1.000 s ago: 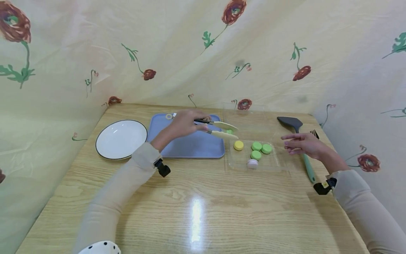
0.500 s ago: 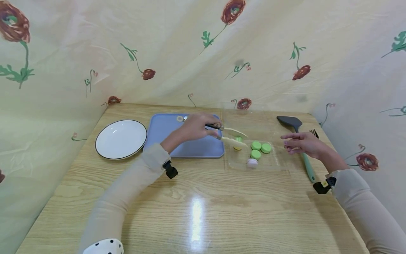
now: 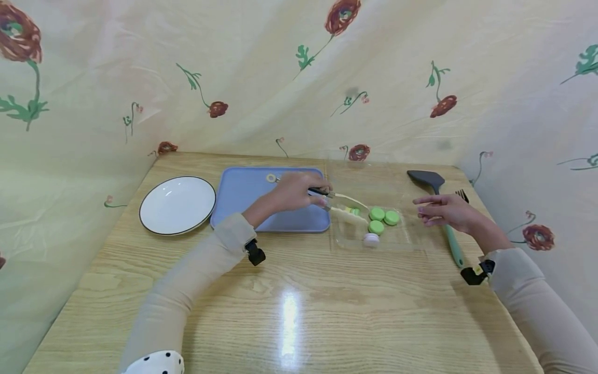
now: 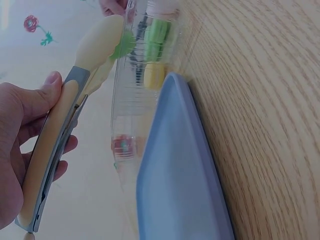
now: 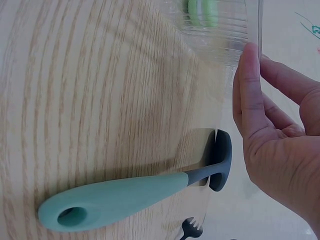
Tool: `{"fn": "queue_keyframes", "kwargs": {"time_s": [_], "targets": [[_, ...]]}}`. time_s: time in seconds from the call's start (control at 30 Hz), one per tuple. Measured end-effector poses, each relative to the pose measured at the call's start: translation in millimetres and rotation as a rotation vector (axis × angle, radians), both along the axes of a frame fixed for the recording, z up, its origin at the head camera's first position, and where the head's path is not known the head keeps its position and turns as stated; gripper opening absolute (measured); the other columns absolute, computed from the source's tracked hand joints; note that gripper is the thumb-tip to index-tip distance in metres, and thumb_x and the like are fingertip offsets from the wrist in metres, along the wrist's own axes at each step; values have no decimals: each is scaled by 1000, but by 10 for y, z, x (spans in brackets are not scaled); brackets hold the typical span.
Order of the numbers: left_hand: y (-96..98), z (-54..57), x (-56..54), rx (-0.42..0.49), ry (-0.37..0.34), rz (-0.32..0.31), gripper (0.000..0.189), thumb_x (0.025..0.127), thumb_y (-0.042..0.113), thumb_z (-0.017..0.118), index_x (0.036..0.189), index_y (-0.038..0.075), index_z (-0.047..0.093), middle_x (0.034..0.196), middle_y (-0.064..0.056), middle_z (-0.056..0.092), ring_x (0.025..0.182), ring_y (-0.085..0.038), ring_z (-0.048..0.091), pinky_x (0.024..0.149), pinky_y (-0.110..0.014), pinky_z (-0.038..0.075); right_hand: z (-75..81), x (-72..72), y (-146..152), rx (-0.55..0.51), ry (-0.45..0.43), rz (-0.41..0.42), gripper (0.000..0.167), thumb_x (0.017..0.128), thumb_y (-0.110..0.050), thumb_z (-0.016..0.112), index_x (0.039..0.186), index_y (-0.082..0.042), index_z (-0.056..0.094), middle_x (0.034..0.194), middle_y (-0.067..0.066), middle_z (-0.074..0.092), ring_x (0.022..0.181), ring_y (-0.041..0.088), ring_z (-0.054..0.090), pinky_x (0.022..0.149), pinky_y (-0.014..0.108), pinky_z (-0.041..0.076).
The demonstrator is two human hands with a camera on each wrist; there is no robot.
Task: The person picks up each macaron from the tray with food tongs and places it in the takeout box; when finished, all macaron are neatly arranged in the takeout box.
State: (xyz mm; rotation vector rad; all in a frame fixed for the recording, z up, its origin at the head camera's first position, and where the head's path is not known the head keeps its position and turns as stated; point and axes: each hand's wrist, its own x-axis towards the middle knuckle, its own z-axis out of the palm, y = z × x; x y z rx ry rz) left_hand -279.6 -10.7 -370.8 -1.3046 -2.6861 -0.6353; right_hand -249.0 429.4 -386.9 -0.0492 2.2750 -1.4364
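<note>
My left hand (image 3: 299, 191) grips a pair of tongs (image 4: 57, 135) with cream tips. Between the tips sits a green macaron (image 4: 124, 46), held over the left part of a clear plastic box (image 3: 397, 244). Inside the box lie several more green macarons (image 3: 376, 227), a pale pink macaron (image 3: 371, 240) and a yellow macaron (image 4: 154, 76), which the tongs partly cover in the head view. At the box's right side, my right hand (image 3: 450, 214) appears to pinch the rim between thumb and fingers.
A blue tray (image 3: 238, 202) lies under my left forearm, with a white dark-rimmed plate (image 3: 177, 205) at its left. Right of the box are a turner (image 5: 125, 197) with a green handle and a black fork (image 5: 191, 229). A flowered cloth (image 3: 261, 78) hangs behind the table.
My left hand has moved right and slightly lower, carrying the tongs and the green macaron from the box's left edge to over the yellow macaron. The right hand has stayed put.
</note>
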Motion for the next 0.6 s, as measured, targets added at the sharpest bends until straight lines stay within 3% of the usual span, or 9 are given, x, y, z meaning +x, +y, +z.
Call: {"fn": "queue_keyframes", "kwargs": {"time_s": [0.13,0.23,0.43,0.6], "targets": [[17,-17,3,-11,12,3,46,91,43,74,133,23,70,124,3,74,96,-14,71,55,-22,33,-10,-6,5,-3,-2,-5,40,105,-13,58,141,2,48,99,-1,74,86,11,71,78,29,61],[26,-29,9,-15,8,2,48,91,43,74,134,22,69,127,3,73,99,-14,71,55,-22,32,-16,-11,4,-7,-10,-13,38,105,-13,58,140,0,50,99,0,74,86,11,70,78,29,61],[37,-47,18,-9,11,-12,47,91,43,74,132,21,70,128,2,73,109,-15,70,66,-26,50,-15,-10,-2,-7,-14,-19,33,105,-11,57,137,-4,53,98,0,74,85,11,70,78,28,61],[46,-59,23,-2,-3,-18,47,91,42,74,132,20,70,128,1,72,110,-16,70,75,-30,56,-9,2,-1,-20,-9,-17,30,105,-11,58,134,-7,56,98,0,74,85,11,70,77,28,61]]}}
